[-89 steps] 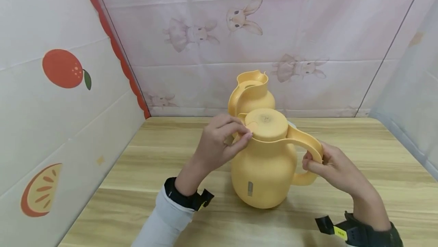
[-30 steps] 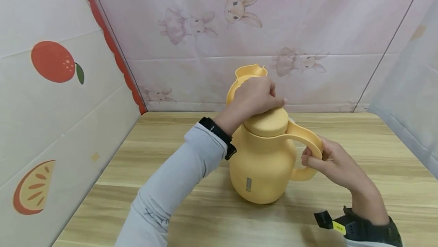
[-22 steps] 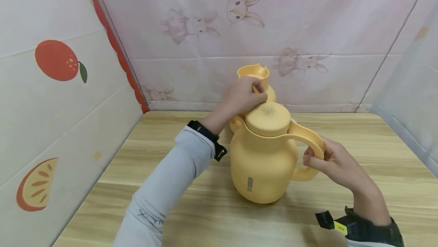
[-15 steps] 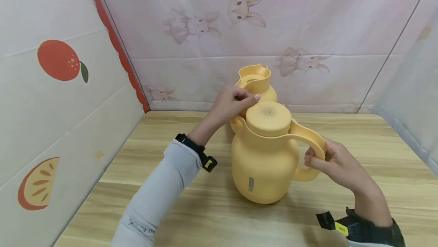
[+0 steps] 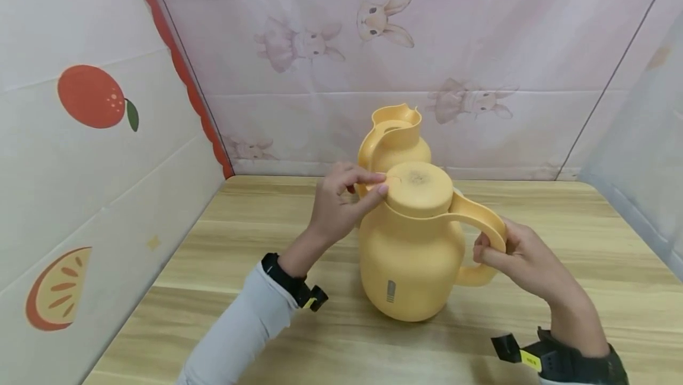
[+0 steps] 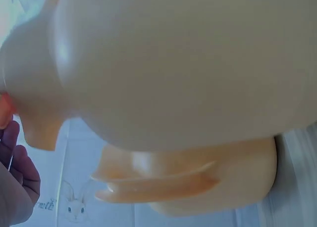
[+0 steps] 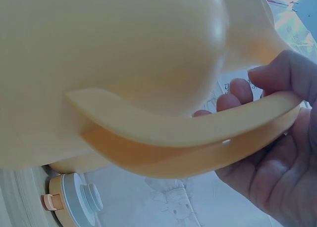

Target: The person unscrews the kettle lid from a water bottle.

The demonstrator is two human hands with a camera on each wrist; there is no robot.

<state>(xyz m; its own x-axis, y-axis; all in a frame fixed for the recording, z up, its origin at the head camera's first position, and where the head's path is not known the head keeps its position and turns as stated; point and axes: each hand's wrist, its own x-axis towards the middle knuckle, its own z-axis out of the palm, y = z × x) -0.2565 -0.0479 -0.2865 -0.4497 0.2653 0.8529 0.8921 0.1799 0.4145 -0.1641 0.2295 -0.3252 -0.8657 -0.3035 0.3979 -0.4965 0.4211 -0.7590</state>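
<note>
A yellow jug (image 5: 411,266) stands upright on the table, its round lid (image 5: 427,195) on top with a dark mark in the middle. My left hand (image 5: 341,198) pinches at the lid's left rim with thumb and forefinger. By those fingertips in the left wrist view is a small orange-red patch (image 6: 6,111), whose nature I cannot tell. My right hand (image 5: 525,257) grips the handle (image 5: 477,219) on the jug's right side. In the right wrist view, its fingers curl round the upper part of the handle (image 7: 198,130).
A second yellow jug (image 5: 400,145) with an open spout stands close behind, partly hidden. In the right wrist view, a pale round container with an orange tab (image 7: 74,202) sits behind the jug. Printed walls stand at the back and sides of the wooden table (image 5: 256,236).
My left hand has come from over the lid's far side round to its left rim. The jug and my right hand on the handle have stayed in place.
</note>
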